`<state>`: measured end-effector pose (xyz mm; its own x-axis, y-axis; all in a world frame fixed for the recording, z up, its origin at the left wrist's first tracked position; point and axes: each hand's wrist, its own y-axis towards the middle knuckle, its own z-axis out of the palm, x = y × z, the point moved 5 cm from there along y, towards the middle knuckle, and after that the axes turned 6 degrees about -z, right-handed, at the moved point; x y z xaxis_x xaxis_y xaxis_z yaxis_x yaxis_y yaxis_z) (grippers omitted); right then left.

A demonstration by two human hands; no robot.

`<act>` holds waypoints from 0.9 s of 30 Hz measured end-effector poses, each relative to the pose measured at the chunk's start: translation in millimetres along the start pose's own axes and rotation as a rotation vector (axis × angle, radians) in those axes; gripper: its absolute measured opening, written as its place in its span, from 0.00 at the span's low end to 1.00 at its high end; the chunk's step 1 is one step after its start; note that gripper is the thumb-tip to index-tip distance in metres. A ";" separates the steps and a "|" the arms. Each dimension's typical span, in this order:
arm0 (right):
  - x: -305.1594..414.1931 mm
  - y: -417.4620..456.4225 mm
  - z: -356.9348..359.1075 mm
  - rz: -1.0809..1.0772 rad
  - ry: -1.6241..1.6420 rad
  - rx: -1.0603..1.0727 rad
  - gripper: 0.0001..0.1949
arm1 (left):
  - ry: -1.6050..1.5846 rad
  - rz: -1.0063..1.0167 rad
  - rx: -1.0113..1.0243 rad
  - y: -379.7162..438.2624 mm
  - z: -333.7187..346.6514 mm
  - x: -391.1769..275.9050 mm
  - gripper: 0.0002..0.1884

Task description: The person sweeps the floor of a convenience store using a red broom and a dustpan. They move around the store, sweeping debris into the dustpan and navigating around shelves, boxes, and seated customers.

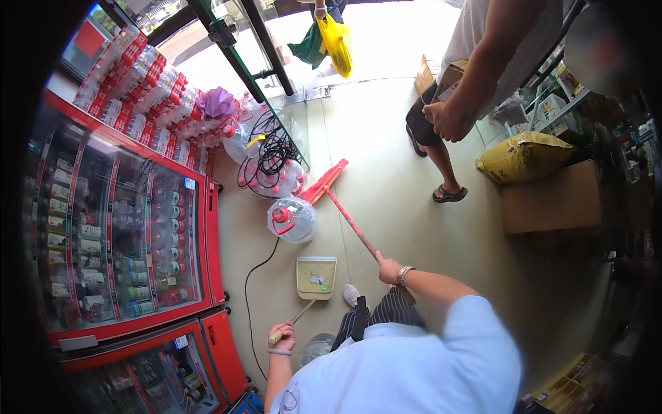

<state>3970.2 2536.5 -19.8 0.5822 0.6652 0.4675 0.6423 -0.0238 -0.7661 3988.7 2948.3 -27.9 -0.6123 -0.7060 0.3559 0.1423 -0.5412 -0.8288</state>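
My left hand (282, 335) is closed around the handle of a dustpan (316, 269), whose pale pan lies on the floor with a little litter in it, one bit blue-green. In my right hand (389, 268) is the long handle of a red broom (326, 182). The broom's head rests on the floor by the glass door, its near end close to a large water jug (292, 220) with a red cap and handle. The dustpan sits a little nearer to me than that jug.
Red drink fridges (209, 243) line the left, below stacked bottle packs (139, 98). A black cable (248, 295) trails over the floor from a coil (276, 152). At right, a person (455, 111) holds a box near a yellow sack (522, 155) and a carton (551, 202). Another person carries bags (335, 45) outside.
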 end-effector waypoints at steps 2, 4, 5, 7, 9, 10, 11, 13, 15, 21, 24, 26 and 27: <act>-9.2 -2.0 -7.7 -0.067 -0.160 -0.034 0.33 | -0.013 -0.021 0.004 -1.9 -1.2 -3.0 0.08; -8.9 -5.2 -30.3 -0.089 -0.296 -0.075 0.31 | -0.036 -0.038 0.032 0.3 0.6 -3.3 0.08; -8.1 -6.8 -38.7 -0.102 -0.362 -0.089 0.30 | -0.050 -0.045 0.047 -0.4 -0.6 -4.2 0.08; -11.2 -10.5 -58.4 -0.108 -0.453 -0.121 0.28 | -0.065 -0.044 0.055 -2.5 -3.9 -4.8 0.08; -20.4 -22.7 -73.8 -0.090 -0.533 -0.136 0.26 | -0.062 -0.034 0.037 -3.1 -1.3 -6.2 0.08; -27.5 -31.5 -81.1 -0.075 -0.577 -0.129 0.26 | -0.054 -0.017 0.033 -3.3 -2.3 -4.6 0.08; -35.1 -42.9 -87.8 -0.060 -0.578 -0.115 0.26 | -0.050 -0.011 0.034 -2.6 -4.2 -6.4 0.08; -49.8 -73.8 -95.8 -0.019 -0.570 -0.069 0.26 | -0.052 -0.008 0.036 0.8 -6.3 -6.5 0.08; -54.7 -108.2 -98.4 0.058 -0.445 0.016 0.28 | -0.026 0.024 0.028 0.5 -1.2 -4.7 0.08; -59.0 -162.1 -115.9 0.144 0.058 0.059 0.30 | 0.031 0.010 -0.047 -7.3 -5.9 -6.4 0.06; -64.7 -144.7 -122.1 0.169 0.219 0.011 0.33 | 0.040 -0.083 -0.077 -18.2 -9.1 -5.1 0.06; -69.1 -111.4 -127.9 0.183 0.352 -0.067 0.28 | 0.058 -0.108 -0.089 -23.2 -7.7 -5.7 0.05; -70.2 -94.3 -125.9 0.187 0.419 -0.103 0.27 | 0.064 -0.116 -0.095 -25.1 -8.2 -6.5 0.05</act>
<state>3931.5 2398.1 75.2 0.8300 0.2847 0.4796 0.5411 -0.2025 -0.8162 3982.7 2970.2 -13.0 -0.6693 -0.6091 0.4255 -0.0047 -0.5693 -0.8222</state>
